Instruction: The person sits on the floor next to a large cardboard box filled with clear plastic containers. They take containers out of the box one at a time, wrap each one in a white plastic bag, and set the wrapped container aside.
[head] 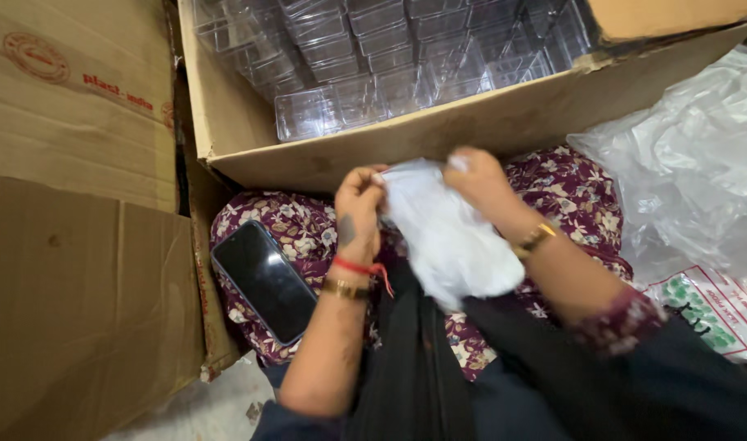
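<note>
Fingers of the left hand and right hand pinch the top edge of a crumpled white translucent plastic bag, which hangs over the lap. The step looks like opening or unfolding it; next calls for parting its mouth. At twelve o'clock sits a brown cardboard box of clear plastic cases; at eight o'clock, a black smartphone.

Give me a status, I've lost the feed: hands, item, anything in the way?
Left hand and right hand both gripping white cloth over lap. Open carton of clear plastic boxes just ahead. Phone on left knee, clear of hands.
</note>
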Demonstrator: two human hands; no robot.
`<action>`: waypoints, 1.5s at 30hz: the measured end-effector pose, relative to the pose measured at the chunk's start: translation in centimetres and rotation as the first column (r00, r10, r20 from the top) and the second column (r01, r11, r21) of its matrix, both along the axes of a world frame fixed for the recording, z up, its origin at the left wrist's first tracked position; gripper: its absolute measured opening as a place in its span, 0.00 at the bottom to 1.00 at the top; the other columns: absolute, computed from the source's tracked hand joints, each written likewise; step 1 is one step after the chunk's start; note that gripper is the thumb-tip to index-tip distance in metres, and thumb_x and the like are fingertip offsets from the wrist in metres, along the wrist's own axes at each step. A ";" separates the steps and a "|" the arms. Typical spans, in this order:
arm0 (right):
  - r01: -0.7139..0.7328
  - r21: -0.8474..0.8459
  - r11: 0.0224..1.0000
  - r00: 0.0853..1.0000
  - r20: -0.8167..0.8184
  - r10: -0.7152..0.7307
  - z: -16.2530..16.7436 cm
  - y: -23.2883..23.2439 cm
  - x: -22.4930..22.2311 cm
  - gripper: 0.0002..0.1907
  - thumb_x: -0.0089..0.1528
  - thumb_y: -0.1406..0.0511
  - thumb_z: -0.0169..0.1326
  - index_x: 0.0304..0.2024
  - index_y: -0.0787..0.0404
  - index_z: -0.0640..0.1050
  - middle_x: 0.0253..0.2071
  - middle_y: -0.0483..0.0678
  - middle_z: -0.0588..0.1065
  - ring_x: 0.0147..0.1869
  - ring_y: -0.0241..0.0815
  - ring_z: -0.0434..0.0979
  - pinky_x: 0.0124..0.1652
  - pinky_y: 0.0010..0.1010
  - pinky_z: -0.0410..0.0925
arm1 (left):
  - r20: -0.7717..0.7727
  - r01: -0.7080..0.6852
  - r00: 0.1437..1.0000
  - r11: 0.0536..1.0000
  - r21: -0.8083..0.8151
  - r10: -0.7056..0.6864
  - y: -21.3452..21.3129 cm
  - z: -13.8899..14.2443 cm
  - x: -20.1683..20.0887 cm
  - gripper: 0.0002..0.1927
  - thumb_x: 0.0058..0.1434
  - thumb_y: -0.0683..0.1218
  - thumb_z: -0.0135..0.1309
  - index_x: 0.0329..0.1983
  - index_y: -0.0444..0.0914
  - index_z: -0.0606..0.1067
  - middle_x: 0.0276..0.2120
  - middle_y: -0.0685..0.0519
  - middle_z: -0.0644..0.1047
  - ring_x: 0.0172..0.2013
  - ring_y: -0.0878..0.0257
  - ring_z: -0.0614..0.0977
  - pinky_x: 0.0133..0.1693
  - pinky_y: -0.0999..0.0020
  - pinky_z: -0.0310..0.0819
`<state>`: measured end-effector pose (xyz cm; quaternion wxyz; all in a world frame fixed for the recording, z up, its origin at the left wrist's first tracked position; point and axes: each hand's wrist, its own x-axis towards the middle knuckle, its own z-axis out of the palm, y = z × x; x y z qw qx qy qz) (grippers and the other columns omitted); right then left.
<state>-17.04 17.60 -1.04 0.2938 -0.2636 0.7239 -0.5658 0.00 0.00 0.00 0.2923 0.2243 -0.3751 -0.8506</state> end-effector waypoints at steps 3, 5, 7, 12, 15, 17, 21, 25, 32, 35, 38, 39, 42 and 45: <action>0.249 0.222 0.943 0.805 -0.589 -0.074 1.7 -4.0 1.3 0.13 0.58 0.66 0.63 0.44 0.64 0.81 0.36 0.57 0.79 0.39 0.47 0.80 0.41 0.36 0.71 | 0.237 -0.141 0.958 0.985 -0.103 0.162 -1.3 -2.8 -0.8 0.10 0.60 0.32 0.53 0.43 0.34 0.74 0.38 0.51 0.77 0.30 0.66 0.73 0.32 0.71 0.67; 0.255 0.291 0.922 0.821 -0.568 -0.048 3.0 -4.9 2.5 0.16 0.58 0.67 0.61 0.48 0.63 0.80 0.39 0.60 0.80 0.41 0.54 0.83 0.44 0.39 0.71 | 0.314 -0.186 0.935 0.982 0.032 0.166 -1.8 -3.4 -1.1 0.13 0.58 0.32 0.52 0.45 0.36 0.73 0.35 0.53 0.76 0.30 0.67 0.76 0.32 0.73 0.71; 0.163 0.070 0.984 0.894 -0.432 -0.117 4.0 -3.4 4.2 0.15 0.63 0.70 0.53 0.51 0.61 0.80 0.42 0.53 0.81 0.44 0.44 0.83 0.47 0.33 0.72 | 0.306 -0.184 0.946 0.953 0.242 0.105 -1.3 -3.7 -0.4 0.18 0.54 0.31 0.48 0.46 0.39 0.72 0.36 0.55 0.78 0.32 0.67 0.81 0.34 0.74 0.78; 0.025 -0.111 0.994 0.905 -0.420 -0.069 4.9 0.0 5.5 0.18 0.61 0.74 0.51 0.55 0.65 0.79 0.49 0.53 0.81 0.50 0.40 0.81 0.51 0.27 0.71 | 0.131 -0.016 0.991 0.995 0.099 0.003 -0.7 -3.7 0.4 0.20 0.54 0.31 0.47 0.49 0.35 0.74 0.33 0.54 0.75 0.23 0.70 0.69 0.23 0.78 0.62; -0.035 -0.206 0.978 0.951 -0.307 -0.031 3.6 0.9 4.8 0.19 0.63 0.74 0.49 0.56 0.66 0.78 0.51 0.50 0.79 0.54 0.37 0.78 0.54 0.25 0.69 | 0.029 0.036 0.999 0.999 -0.002 -0.036 -0.9 -4.0 0.5 0.19 0.55 0.31 0.45 0.49 0.33 0.74 0.36 0.51 0.78 0.22 0.71 0.68 0.24 0.79 0.60; 0.008 -0.237 0.971 0.999 -0.048 -0.020 1.4 0.7 4.2 0.15 0.66 0.72 0.49 0.54 0.65 0.79 0.49 0.46 0.79 0.52 0.34 0.76 0.53 0.23 0.69 | 0.035 0.033 0.999 0.999 -0.001 -0.033 -0.9 -4.6 -0.4 0.18 0.55 0.30 0.46 0.48 0.32 0.74 0.37 0.51 0.79 0.27 0.70 0.71 0.29 0.79 0.65; -0.029 -0.215 0.976 0.999 -0.046 0.020 -4.2 -0.4 1.1 0.09 0.67 0.72 0.52 0.49 0.66 0.78 0.44 0.45 0.77 0.49 0.34 0.74 0.50 0.26 0.68 | 0.141 -0.062 0.988 0.997 0.045 0.056 0.1 -7.3 -1.4 0.17 0.56 0.30 0.47 0.48 0.31 0.75 0.38 0.51 0.78 0.36 0.65 0.78 0.40 0.74 0.74; -0.037 -0.114 0.993 0.979 -0.205 0.012 -8.2 -0.5 1.5 0.14 0.62 0.73 0.51 0.51 0.67 0.76 0.46 0.46 0.78 0.51 0.34 0.77 0.51 0.28 0.69 | 0.240 -0.074 0.962 0.971 -0.229 0.130 0.7 -8.5 -1.9 0.15 0.57 0.32 0.48 0.47 0.34 0.73 0.39 0.49 0.80 0.39 0.64 0.81 0.43 0.71 0.76; -0.042 -0.176 0.983 0.997 0.053 0.052 -7.0 1.4 2.0 0.17 0.58 0.68 0.52 0.48 0.68 0.79 0.44 0.48 0.80 0.49 0.35 0.77 0.50 0.30 0.71 | 0.144 -0.119 0.963 0.842 -0.526 0.226 3.2 -7.3 -0.3 0.11 0.65 0.35 0.45 0.48 0.34 0.73 0.43 0.49 0.79 0.45 0.64 0.79 0.50 0.68 0.74; -0.036 -0.136 0.990 0.955 0.287 0.074 -4.7 3.8 4.2 0.16 0.66 0.60 0.56 0.46 0.68 0.81 0.41 0.44 0.80 0.45 0.33 0.75 0.46 0.27 0.70 | 0.004 -0.218 0.974 0.942 -0.255 0.226 2.5 -4.8 0.7 0.10 0.67 0.37 0.44 0.47 0.36 0.74 0.43 0.50 0.79 0.44 0.63 0.79 0.50 0.67 0.75; -0.114 0.007 0.993 0.901 0.422 0.101 -1.3 6.5 6.5 0.18 0.67 0.58 0.54 0.48 0.66 0.81 0.40 0.42 0.77 0.43 0.31 0.72 0.44 0.26 0.68 | -0.036 -0.287 0.956 0.895 -0.341 0.293 2.9 -1.9 2.1 0.07 0.71 0.38 0.44 0.46 0.35 0.74 0.44 0.51 0.78 0.45 0.63 0.78 0.52 0.66 0.75; -0.132 -0.060 0.989 0.862 0.486 0.145 0.1 7.4 7.1 0.19 0.68 0.57 0.55 0.48 0.68 0.80 0.41 0.44 0.77 0.45 0.33 0.72 0.45 0.28 0.69 | -0.020 -0.287 0.947 0.815 -0.504 0.321 3.4 -0.9 2.5 0.05 0.73 0.38 0.45 0.47 0.33 0.72 0.44 0.50 0.77 0.46 0.63 0.77 0.54 0.65 0.73; -0.221 -0.098 0.970 0.892 0.382 0.242 4.5 10.3 7.9 0.22 0.68 0.54 0.59 0.51 0.67 0.80 0.45 0.49 0.79 0.50 0.39 0.77 0.49 0.32 0.70 | -0.023 -0.294 0.934 0.727 -0.621 0.358 4.9 2.0 2.5 0.04 0.79 0.38 0.46 0.49 0.31 0.71 0.43 0.50 0.75 0.46 0.62 0.75 0.54 0.65 0.73; -0.243 0.232 0.942 0.952 -0.129 0.278 8.9 12.9 7.4 0.28 0.60 0.49 0.61 0.57 0.57 0.79 0.51 0.51 0.82 0.53 0.47 0.82 0.53 0.36 0.71 | -0.200 -0.200 0.964 0.972 -0.125 0.172 5.8 4.7 2.1 0.14 0.70 0.48 0.37 0.44 0.35 0.72 0.37 0.51 0.78 0.35 0.58 0.83 0.44 0.64 0.80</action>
